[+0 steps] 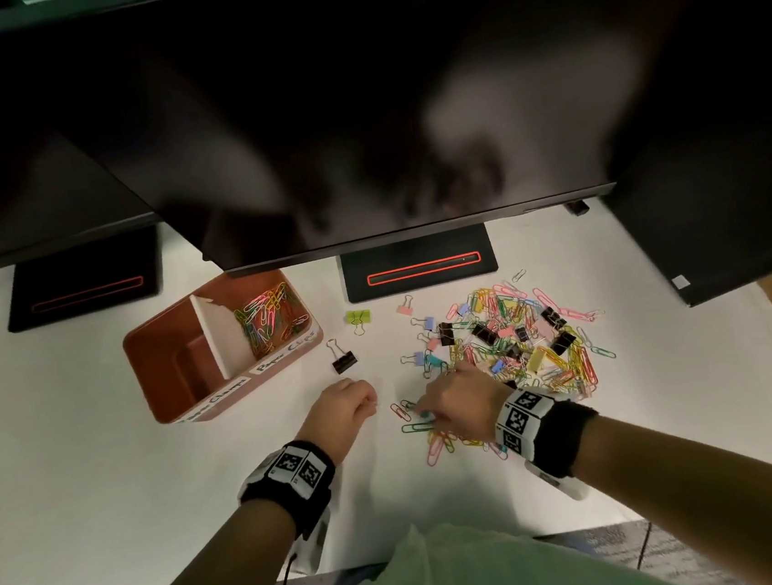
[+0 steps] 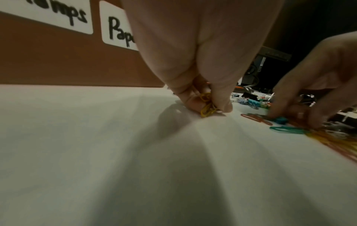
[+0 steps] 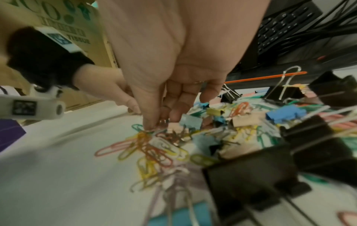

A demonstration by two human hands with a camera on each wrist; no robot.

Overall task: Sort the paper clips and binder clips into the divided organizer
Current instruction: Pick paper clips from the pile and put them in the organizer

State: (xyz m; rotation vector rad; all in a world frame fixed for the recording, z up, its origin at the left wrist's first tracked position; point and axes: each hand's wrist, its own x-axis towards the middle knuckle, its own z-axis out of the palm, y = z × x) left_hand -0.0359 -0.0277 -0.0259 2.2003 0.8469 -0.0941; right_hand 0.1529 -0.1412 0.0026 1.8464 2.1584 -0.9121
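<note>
A brown organizer (image 1: 224, 400) stands at the left; its right compartment holds several coloured paper clips (image 1: 268, 319), and its left one looks bare. A mixed pile of paper clips and binder clips (image 1: 512, 336) lies at the right. My left hand (image 1: 371, 401) rests curled on the table between the two, pinching yellow paper clips (image 2: 207, 107) between thumb and fingers. My right hand (image 1: 428, 414) reaches down at the pile's near left edge. Its thumb and fingertips (image 3: 148, 123) close on a small clip (image 3: 164, 122) among loose paper clips; the grip is partly hidden.
A black binder clip (image 1: 343, 361), a yellow-green one (image 1: 359, 316) and a pink one (image 1: 406, 308) lie loose between organizer and pile. Two black monitor stands (image 1: 419, 265) (image 1: 84, 290) sit behind, under overhanging dark screens (image 1: 360, 152). Bare white table (image 1: 107, 464) lies at the near left.
</note>
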